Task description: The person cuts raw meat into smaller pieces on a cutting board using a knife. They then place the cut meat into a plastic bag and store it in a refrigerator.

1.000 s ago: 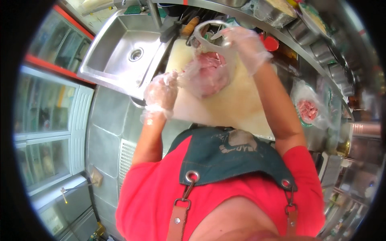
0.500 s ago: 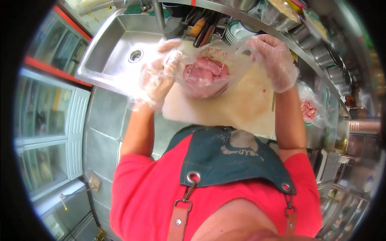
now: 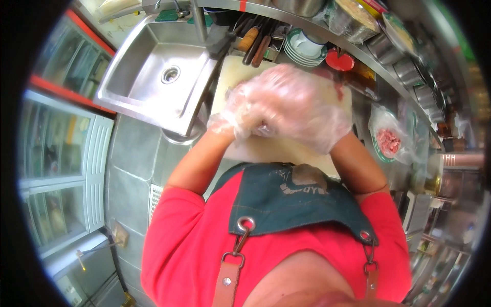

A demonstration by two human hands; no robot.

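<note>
Over the pale cutting board, my two hands in clear plastic gloves have come together. My left hand is curled at the left, with a bunched bit of clear plastic bag showing at its lower side. My right hand lies across and against it, its fingers smeared by motion. The bag's body and the pink meat seen in it earlier are hidden by my hands.
A steel sink stands on the left. Several knives lie beyond the board, beside stacked plates and a red-topped container. At the right, cut meat sits on a green-rimmed plate. Steel containers line the shelf.
My hands were apart, holding the two sides of the open bag of meat. Both have moved inward until they overlap, and the meat has gone out of sight behind them.
</note>
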